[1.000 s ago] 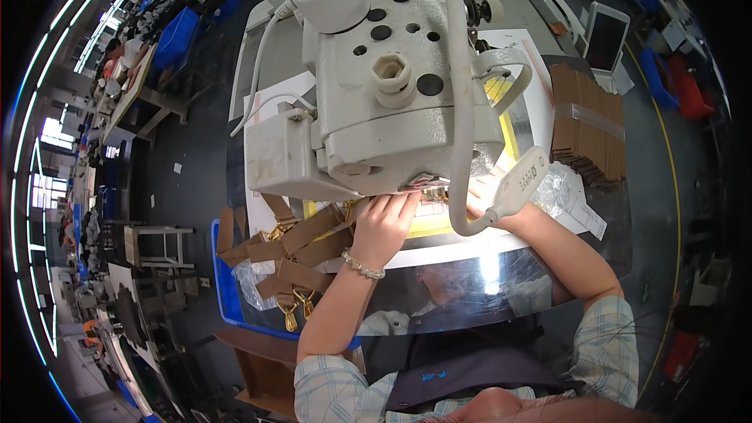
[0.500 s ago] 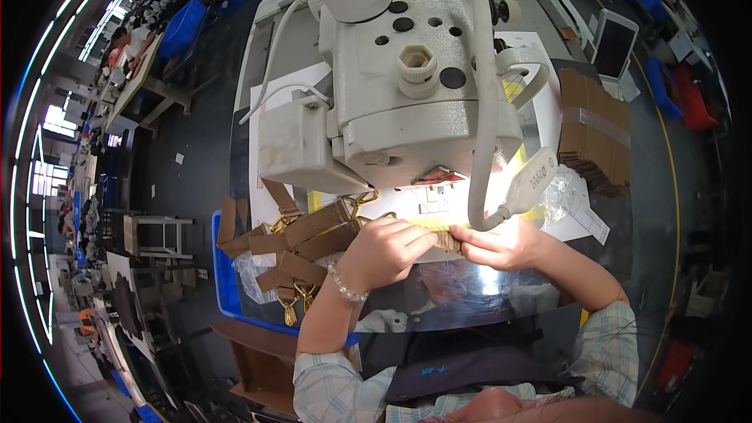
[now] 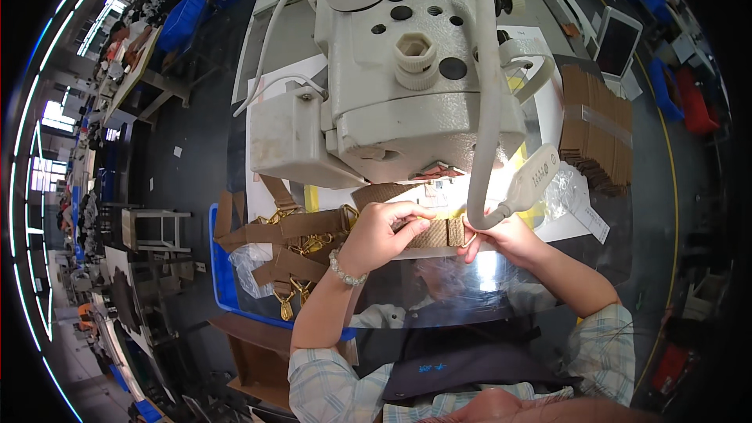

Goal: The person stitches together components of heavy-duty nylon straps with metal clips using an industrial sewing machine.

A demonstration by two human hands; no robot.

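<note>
A tan webbing strap stretches between my hands, just in front of the head of a pale industrial sewing machine. My left hand, with a beaded bracelet at the wrist, pinches the strap's left part between thumb and fingers. At its folded right end is what looks like a metal ring, where my right hand grips with closed fingers. The lamp head partly covers the right fingertips. To the left of my left hand lie several brown straps with gold-coloured snap hooks.
A blue bin sits under the straps at the left. A white lamp on a bent hose hangs close over my right hand. Clear plastic wrap and stacked brown strips lie at the right. An open cardboard box stands below.
The strap has been turned and spread flatter, showing more of its length and its ring end. My left hand has tilted upward, and the fingers of my right hand have shifted along the end.
</note>
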